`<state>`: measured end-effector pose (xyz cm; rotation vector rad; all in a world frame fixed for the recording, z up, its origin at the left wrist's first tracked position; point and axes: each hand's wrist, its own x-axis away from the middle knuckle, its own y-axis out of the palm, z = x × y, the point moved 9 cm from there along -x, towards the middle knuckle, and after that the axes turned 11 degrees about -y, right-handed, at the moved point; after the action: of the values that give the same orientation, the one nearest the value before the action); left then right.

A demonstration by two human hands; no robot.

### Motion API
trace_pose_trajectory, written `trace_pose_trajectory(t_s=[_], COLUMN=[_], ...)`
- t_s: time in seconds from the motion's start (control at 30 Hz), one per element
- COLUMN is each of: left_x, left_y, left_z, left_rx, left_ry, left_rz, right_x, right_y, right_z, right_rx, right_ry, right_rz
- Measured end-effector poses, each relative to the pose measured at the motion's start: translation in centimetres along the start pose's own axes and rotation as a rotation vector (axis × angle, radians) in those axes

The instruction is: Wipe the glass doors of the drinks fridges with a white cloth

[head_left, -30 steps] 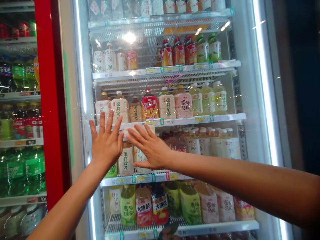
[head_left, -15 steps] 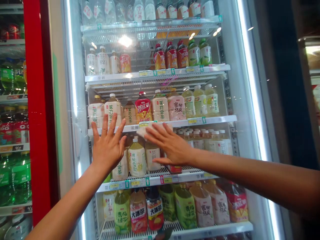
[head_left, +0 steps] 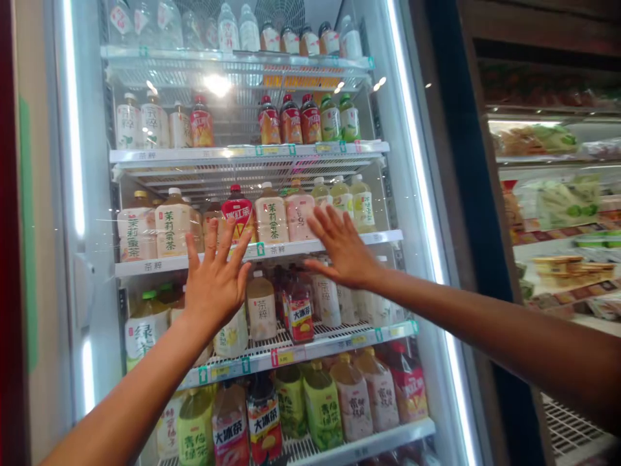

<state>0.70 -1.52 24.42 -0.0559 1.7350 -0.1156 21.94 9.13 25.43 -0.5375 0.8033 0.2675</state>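
Note:
Both my arms reach forward to a lit drinks fridge with a glass front. My left hand has its fingers spread and pointing up, in front of the middle shelves. Behind its fingertips stands a bottle with a red heart-shaped label. My right hand is open too, fingers pointing up and left, in front of a pink-labelled bottle. I cannot tell whether either palm touches the glass. A bottle with a red and black label stands on the shelf below, between the hands.
Bright light strips run up both sides of the fridge. Several green-labelled bottles and others fill the bottom shelf. To the right, past a dark upright panel, an open chilled display holds packaged greens. Lights reflect in the glass.
The view has turned right, bringing the chilled display into sight. Both open hands have moved right across the fridge front, and my right hand sits higher against the shelves.

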Motion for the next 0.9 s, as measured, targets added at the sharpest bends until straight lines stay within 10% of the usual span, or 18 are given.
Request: trace_pose_trajectory(t_s=[0.13,0.3,0.47,0.7,0.9], left_x=[-0.6,-0.9,-1.5,-1.6,-1.5], left_y=[0.3,0.8,0.8,0.8,0.6], left_z=[2.0,3.4,3.8,4.5,3.8], left_rx=[0.026,0.011,0.006,-0.022,-0.008], left_ry=[0.01,0.037,0.039,0.054,0.041], left_rz=[0.009,0.005,0.017,0.048,0.053], right_x=[0.7,5.0,5.4,6.8,2.7], right_y=[-1.5,0.0,-2.6,-0.3,-2.5], right_z=[3.5,0.5,9.9,-0.1,7.4], right_rx=[0.02,-0.02,0.051,-0.014,0.023], right_ry=[0.177,-0.078,0.32,-0.098,0.281], right_rz=[0.089,-0.056,0.089,-0.058,0.104])
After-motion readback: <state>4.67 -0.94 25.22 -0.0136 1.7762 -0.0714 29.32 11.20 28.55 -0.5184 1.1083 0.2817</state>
